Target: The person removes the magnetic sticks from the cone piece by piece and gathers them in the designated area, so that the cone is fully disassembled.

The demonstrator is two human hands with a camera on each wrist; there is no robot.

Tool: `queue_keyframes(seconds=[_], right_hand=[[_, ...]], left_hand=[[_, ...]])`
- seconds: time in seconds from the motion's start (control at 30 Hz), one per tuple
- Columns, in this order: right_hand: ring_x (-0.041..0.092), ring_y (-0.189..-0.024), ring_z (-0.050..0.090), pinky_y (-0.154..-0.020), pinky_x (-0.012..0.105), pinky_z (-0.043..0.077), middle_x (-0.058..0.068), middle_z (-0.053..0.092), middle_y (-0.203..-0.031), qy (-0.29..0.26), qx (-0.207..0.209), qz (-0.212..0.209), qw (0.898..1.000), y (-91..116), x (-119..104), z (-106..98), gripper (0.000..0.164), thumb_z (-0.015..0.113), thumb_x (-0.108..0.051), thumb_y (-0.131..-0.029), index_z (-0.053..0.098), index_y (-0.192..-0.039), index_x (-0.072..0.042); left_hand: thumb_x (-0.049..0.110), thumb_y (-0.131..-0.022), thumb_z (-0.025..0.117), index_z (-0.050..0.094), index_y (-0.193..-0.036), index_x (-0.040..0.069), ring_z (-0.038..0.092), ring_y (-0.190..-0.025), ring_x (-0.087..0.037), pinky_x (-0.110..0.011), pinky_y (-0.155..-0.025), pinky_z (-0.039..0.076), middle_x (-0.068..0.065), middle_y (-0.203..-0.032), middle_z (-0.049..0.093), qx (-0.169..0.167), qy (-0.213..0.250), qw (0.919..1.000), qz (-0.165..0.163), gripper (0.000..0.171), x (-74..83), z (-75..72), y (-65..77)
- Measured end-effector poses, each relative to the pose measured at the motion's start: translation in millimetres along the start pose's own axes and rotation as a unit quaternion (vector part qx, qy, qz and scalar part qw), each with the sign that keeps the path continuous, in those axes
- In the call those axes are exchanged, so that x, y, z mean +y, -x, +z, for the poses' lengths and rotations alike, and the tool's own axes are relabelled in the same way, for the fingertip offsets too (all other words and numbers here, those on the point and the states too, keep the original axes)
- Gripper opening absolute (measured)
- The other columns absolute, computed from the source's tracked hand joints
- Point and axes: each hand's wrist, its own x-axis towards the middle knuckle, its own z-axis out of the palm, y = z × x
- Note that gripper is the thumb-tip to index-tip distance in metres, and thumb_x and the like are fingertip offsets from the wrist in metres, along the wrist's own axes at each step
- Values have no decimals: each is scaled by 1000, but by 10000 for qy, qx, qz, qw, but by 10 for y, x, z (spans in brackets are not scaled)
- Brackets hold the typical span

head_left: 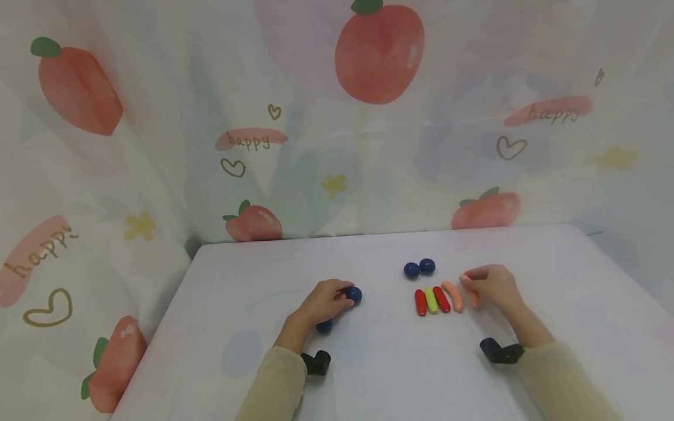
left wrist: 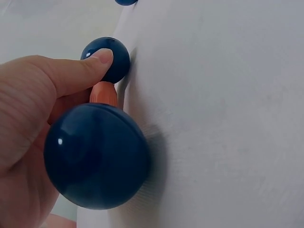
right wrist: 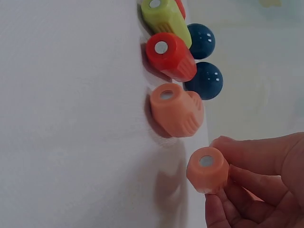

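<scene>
My left hand (head_left: pixel 327 301) pinches a glossy dark blue ball (head_left: pixel 354 295) between thumb and fingers. A second blue ball (left wrist: pixel 97 156) rests on the table near the wrist, and an orange stick (left wrist: pixel 103 93) shows between these two balls in the left wrist view; the fingers hide part of it. At the right, my right hand (head_left: pixel 495 286) holds a peach-coloured stick (right wrist: pixel 207 171) with a round silvery end, just above the table. Beside it lies a curved peach-coloured stick (head_left: pixel 454 296), the nearest piece in a row.
Left of the curved stick lie a red stick (head_left: pixel 442 299), a yellow-green stick (head_left: pixel 431 300) and another red stick (head_left: pixel 420 303). Behind them sit two blue balls (head_left: pixel 412 270). A fruit-print cloth (head_left: pixel 379 146) hangs behind the white table (head_left: pixel 389 374).
</scene>
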Motion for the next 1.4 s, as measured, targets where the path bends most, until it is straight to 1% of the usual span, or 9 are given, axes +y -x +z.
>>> queue_keyframes(seconds=[0.17, 0.37, 0.7, 0.87, 0.97, 1.07, 1.2, 1.3, 1.4], right_hand=[[40, -99, 47, -77, 42, 49, 29, 52, -113, -34, -73, 90, 9999, -50, 40, 61, 50, 62, -27, -88, 52, -118, 11], [40, -99, 47, -83, 47, 47, 29, 52, -113, 45, -99, 75, 9999, -100, 62, 111, 51, 61, -30, -88, 52, -118, 10], [40, -101, 48, -83, 46, 47, 29, 53, -113, 56, -163, -117, 9998, -82, 97, 149, 51, 60, -32, -88, 53, -118, 9], [43, -109, 43, -86, 51, 44, 29, 48, -121, -82, -115, -16, 9999, -104, 83, 124, 57, 57, -39, -89, 49, -124, 6], [42, -110, 43, -82, 47, 47, 27, 50, -121, -188, 146, -165, 9996, -151, 52, 160, 58, 56, -42, -89, 50, -124, 4], [36, -106, 49, -80, 41, 50, 21, 55, -116, -315, 401, -503, 9974, -172, -19, 253, 57, 57, -47, -87, 54, -121, -1], [31, -101, 53, -78, 36, 51, 17, 59, -112, -725, 425, -832, 9930, -59, -223, 391, 58, 62, -49, -83, 58, -118, -3], [32, -100, 54, -79, 35, 51, 20, 58, -113, -979, 313, -973, 9899, 92, -401, 454, 55, 64, -43, -83, 58, -117, 0], [31, -100, 55, -81, 36, 50, 20, 59, -112, -1072, 249, -1083, 9880, 180, -529, 531, 52, 65, -39, -84, 59, -115, 2]], left_hand=[[14, -85, 66, 59, -121, 3, 55, -94, -12, -26, -84, 45, -7, -114, 61, -40, 15, 10000, 76, 38, 19, 5, -19], [15, -86, 66, 58, -122, 3, 55, -95, -12, -26, -83, 46, -8, -115, 60, -16, 70, 9999, 91, 39, 17, 32, -19], [15, -85, 67, 58, -122, 4, 55, -98, -11, -24, -83, 45, -7, -116, 60, 53, 191, 9997, 127, 40, -18, 76, -4], [22, -83, 69, 56, -125, 5, 55, -103, -13, -28, -88, 44, -6, -117, 59, 263, 0, 9996, 45, 47, -43, 61, 39], [24, -83, 70, 55, -126, 4, 55, -106, -17, -31, -91, 43, -7, -116, 60, 425, 41, 9991, -45, 50, -42, 10, 87], [25, -84, 68, 55, -125, 1, 56, -106, -21, -35, -91, 44, -9, -114, 60, 538, 103, 9984, -161, 49, -30, -41, 142], [25, -85, 66, 57, -121, 0, 56, -102, -22, -36, -89, 44, -10, -111, 61, 641, 38, 9968, -481, 45, -22, -58, 203], [25, -86, 66, 59, -120, 0, 56, -102, -21, -36, -89, 44, -10, -110, 62, 692, -7, 9949, -735, 43, -21, -41, 234], [26, -85, 66, 60, -117, -1, 56, -102, -22, -37, -89, 44, -10, -108, 63, 890, -80, 9915, -943, 42, -4, -27, 261]])
